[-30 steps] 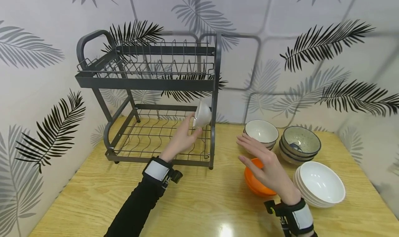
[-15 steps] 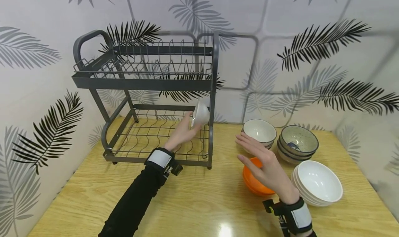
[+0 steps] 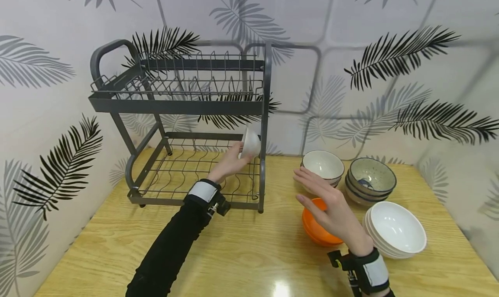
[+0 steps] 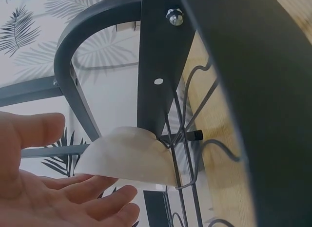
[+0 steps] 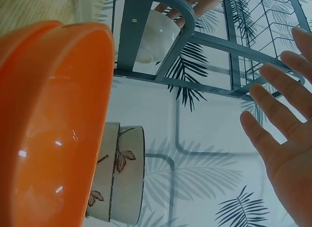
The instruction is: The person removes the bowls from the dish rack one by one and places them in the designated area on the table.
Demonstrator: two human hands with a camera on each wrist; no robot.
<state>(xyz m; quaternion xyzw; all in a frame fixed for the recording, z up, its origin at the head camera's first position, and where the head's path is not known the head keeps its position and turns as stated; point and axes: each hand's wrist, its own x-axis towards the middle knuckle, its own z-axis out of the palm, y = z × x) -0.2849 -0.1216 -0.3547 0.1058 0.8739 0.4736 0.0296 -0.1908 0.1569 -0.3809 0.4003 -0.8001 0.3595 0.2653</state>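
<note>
A small white bowl [image 3: 251,142] stands tipped on its side at the right end of the lower tier of a dark dish rack [image 3: 195,203]. My left hand [image 3: 231,161] is at its open side. In the left wrist view the fingers [image 4: 92,188] lie by the bowl's rim, while the thumb [image 4: 41,128] is apart from it; whether the fingertips touch the rim is hard to tell. My right hand [image 3: 336,208] hovers with fingers extended and nothing held, over nested orange bowls [image 3: 317,227].
To the right on the wooden table [image 3: 249,253] are stacked white bowls with dark rims [image 3: 322,163], speckled bowls [image 3: 372,175] and larger white bowls [image 3: 399,227]. The rack's upper tier [image 3: 175,106] overhangs the left hand. A patterned wall [image 3: 343,63] stands behind.
The head view shifts slightly. My left hand's fingers shift a little at the white bowl, which keeps its place on the rack. The right hand stays nearly still.
</note>
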